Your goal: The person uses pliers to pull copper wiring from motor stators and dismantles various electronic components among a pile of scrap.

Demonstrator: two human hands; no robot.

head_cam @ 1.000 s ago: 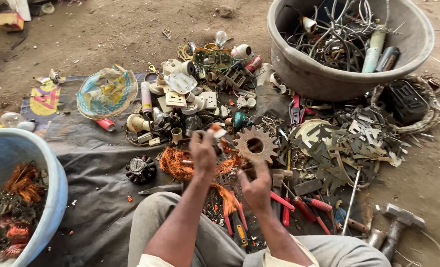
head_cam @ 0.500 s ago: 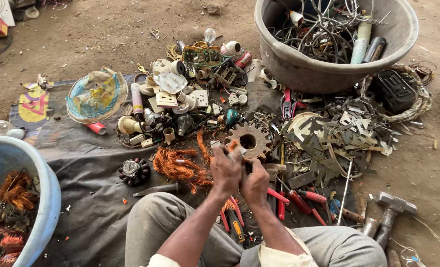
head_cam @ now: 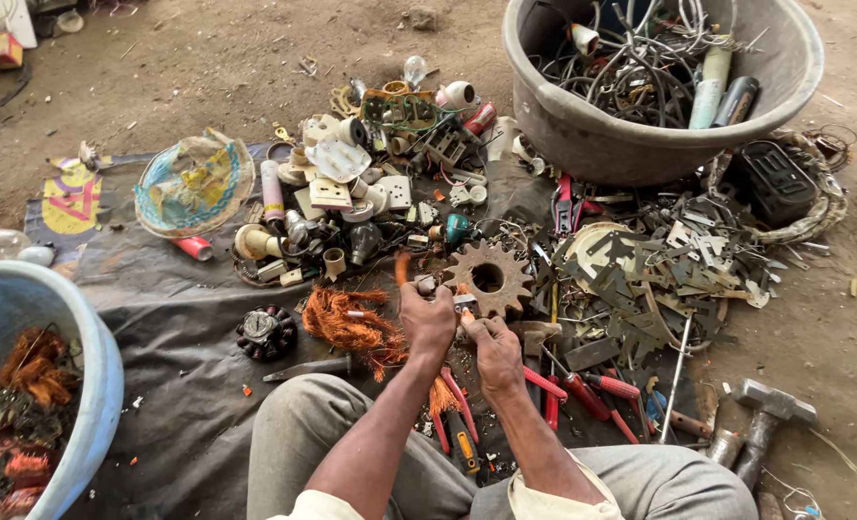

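As both hands meet just above my knees, the left hand (head_cam: 428, 323) and right hand (head_cam: 494, 349) are closed on a small metal part (head_cam: 463, 306). The part lies between them, short, with no clear long axis. The toothed gear (head_cam: 487, 277) is just beyond it, nearer to the right hand.

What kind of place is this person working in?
Likely an outdoor scrap-sorting spot on bare ground: a dark tarp strewn with metal parts, a grey tub of tangled wires, and copper wire beside the hands.

Around you: grey tub (head_cam: 582, 144) of wires, blue basin (head_cam: 72, 318), toothed gear (head_cam: 489, 277), hammer (head_cam: 765, 409), red-handled pliers (head_cam: 582, 390), dark tarp (head_cam: 178, 385).
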